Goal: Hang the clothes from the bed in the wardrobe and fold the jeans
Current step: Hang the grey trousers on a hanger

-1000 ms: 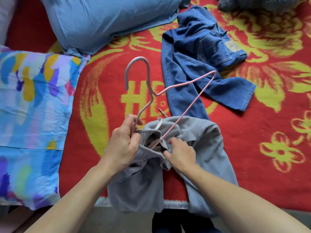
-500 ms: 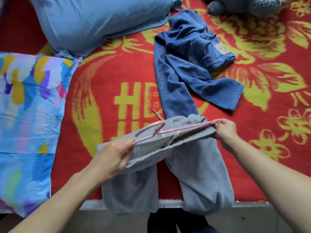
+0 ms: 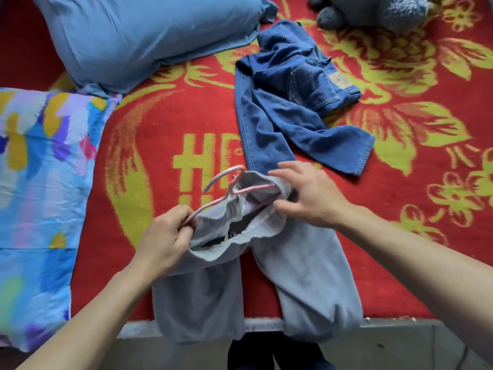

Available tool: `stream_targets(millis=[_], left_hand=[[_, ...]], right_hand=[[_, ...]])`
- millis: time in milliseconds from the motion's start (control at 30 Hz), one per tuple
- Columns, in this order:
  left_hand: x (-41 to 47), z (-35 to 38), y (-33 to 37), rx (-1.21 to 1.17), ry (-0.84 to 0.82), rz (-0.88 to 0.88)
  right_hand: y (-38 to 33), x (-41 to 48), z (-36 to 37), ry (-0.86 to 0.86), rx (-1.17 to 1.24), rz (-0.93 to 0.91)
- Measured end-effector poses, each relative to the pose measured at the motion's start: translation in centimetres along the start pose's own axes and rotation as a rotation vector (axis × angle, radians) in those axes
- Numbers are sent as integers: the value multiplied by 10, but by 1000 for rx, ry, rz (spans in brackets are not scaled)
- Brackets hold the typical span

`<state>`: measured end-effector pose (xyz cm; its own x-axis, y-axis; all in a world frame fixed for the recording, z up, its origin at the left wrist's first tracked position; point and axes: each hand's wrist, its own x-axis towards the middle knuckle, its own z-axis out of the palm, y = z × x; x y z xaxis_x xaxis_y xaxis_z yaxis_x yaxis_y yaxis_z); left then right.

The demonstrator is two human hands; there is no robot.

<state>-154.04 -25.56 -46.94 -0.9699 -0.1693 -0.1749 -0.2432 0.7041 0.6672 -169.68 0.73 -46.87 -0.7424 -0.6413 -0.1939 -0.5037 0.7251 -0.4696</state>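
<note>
Grey sweatpants (image 3: 301,273) lie at the bed's near edge, legs hanging over it. A pink wire hanger (image 3: 226,188) sits inside their gathered waistband, its hook sticking out toward the far left. My left hand (image 3: 166,240) grips the hanger's left end together with the waistband. My right hand (image 3: 306,194) has its fingers spread, with the thumb and fingertips touching the waistband's right side over the hanger's other end. Blue jeans (image 3: 288,102) lie crumpled on the bed just beyond the sweatpants.
The bed carries a red blanket with yellow flowers (image 3: 426,182). A blue pillow (image 3: 149,36) lies at the far left, a multicoloured pillow (image 3: 40,196) at the left, a grey plush toy (image 3: 373,9) at the far right. The bed's edge (image 3: 386,323) runs along the bottom.
The waistband, stretched wide between both hands half a second ago, is now bunched. My right hand moved left and opened over the waistband's right side. The hanger's hook now sticks out.
</note>
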Motion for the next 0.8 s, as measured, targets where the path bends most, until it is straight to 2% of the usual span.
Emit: stream_targets(millis=[67, 200, 267, 367, 567, 800], left_hand=[[0, -4, 7, -95, 16, -11], [-10, -29, -9, -77, -28, -83], [-17, -46, -25, -25, -24, -129], [-17, -55, -27, -60, 76, -152], [4, -92, 24, -31, 343, -58], [1, -207, 127, -30, 419, 161]], right_hand=[[-20, 4, 11, -33, -14, -107], [-23, 7, 12, -5, 0, -134], [-12, 2, 4, 54, 153, -82], [-14, 2, -11, 137, 338, -50], [-65, 7, -78, 260, 374, -99], [-140, -15, -194, 308, 401, -241]])
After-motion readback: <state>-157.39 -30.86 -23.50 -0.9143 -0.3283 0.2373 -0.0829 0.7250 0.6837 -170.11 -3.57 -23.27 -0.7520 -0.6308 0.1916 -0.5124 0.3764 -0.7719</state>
